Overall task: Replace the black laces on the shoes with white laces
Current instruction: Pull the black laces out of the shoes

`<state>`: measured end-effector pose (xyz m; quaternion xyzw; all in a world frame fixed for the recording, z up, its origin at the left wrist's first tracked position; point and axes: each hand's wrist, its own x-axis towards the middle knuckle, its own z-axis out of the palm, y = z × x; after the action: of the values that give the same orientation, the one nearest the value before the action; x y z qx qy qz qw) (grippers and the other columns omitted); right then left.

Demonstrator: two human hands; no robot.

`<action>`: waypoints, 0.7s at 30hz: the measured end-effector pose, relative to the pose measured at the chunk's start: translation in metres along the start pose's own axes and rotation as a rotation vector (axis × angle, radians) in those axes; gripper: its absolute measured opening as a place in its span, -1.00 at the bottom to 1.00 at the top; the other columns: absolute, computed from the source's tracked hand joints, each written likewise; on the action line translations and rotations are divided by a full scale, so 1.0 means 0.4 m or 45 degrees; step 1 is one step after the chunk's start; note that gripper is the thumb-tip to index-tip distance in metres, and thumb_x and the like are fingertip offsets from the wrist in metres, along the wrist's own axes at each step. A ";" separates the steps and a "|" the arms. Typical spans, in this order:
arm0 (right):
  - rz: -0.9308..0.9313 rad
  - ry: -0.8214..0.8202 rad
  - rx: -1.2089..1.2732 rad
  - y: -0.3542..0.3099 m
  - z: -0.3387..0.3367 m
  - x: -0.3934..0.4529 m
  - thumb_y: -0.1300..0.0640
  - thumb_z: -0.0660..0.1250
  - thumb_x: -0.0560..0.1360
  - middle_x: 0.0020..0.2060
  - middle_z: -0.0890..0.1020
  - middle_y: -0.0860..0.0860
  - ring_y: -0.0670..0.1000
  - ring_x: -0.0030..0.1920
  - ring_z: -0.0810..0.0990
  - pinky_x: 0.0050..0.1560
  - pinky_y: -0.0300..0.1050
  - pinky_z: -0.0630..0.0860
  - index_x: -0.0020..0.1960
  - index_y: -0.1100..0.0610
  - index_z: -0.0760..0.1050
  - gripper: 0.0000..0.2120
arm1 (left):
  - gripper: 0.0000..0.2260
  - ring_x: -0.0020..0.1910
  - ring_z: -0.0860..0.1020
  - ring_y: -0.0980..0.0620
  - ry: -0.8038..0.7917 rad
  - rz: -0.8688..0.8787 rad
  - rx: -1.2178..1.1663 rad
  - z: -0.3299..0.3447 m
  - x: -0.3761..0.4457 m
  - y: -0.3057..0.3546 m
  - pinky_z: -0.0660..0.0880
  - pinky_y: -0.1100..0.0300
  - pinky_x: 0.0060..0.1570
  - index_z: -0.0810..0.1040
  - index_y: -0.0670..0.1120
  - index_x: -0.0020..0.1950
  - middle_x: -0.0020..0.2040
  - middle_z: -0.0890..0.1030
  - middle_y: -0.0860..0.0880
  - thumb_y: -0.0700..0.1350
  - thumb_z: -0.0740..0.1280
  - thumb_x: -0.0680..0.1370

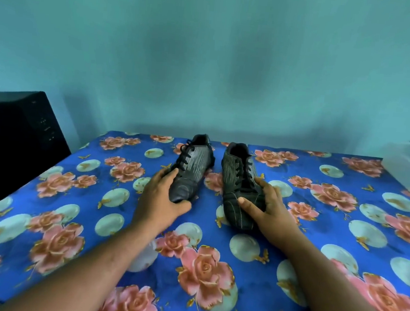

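At frame centre on the cloth (317, 214), the left hand (160, 201) cups one shoe (193, 169), the right hand (271, 208) the other shoe (238, 183) (both toes gripped); light, flexible, black laces (185, 157) probably best pinched at the knot.

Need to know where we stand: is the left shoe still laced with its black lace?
Laced. The black lace criss-crosses the left shoe, whose toe the left hand grips.
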<state>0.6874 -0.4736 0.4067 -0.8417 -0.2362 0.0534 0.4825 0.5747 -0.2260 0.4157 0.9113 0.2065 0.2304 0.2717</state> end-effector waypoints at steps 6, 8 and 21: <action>0.004 0.000 -0.009 -0.004 0.000 -0.003 -0.40 0.31 0.35 0.47 0.33 -0.02 0.03 0.42 0.42 0.37 -0.06 0.39 0.59 -0.07 0.21 -0.10 | -0.19 0.45 0.39 -0.16 0.100 -0.090 0.100 -0.049 0.043 -0.074 0.38 -0.02 0.34 0.36 -0.11 0.58 0.50 0.40 -0.13 0.01 0.58 0.39; 0.002 -0.002 0.002 -0.008 0.001 -0.005 -0.38 0.31 0.36 0.46 0.34 -0.02 0.01 0.42 0.42 0.37 -0.06 0.39 0.59 -0.06 0.21 -0.11 | -0.20 0.43 0.40 -0.17 0.120 -0.112 0.110 -0.065 0.060 -0.102 0.40 -0.06 0.34 0.35 -0.12 0.57 0.49 0.41 -0.14 0.03 0.57 0.40; 0.077 0.030 0.398 -0.011 -0.006 0.004 -0.10 0.41 0.55 0.11 0.51 -0.36 -0.35 0.05 0.60 0.14 -0.25 0.53 0.54 -0.09 0.28 -0.39 | -0.46 0.52 0.36 -0.06 -0.049 0.189 -0.124 0.022 0.036 0.034 0.30 0.04 0.50 0.36 -0.05 0.56 0.54 0.36 0.03 0.03 0.39 0.62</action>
<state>0.6882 -0.4728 0.4119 -0.7637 -0.1939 0.0941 0.6085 0.5944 -0.2326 0.4217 0.9141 0.1216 0.2420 0.3017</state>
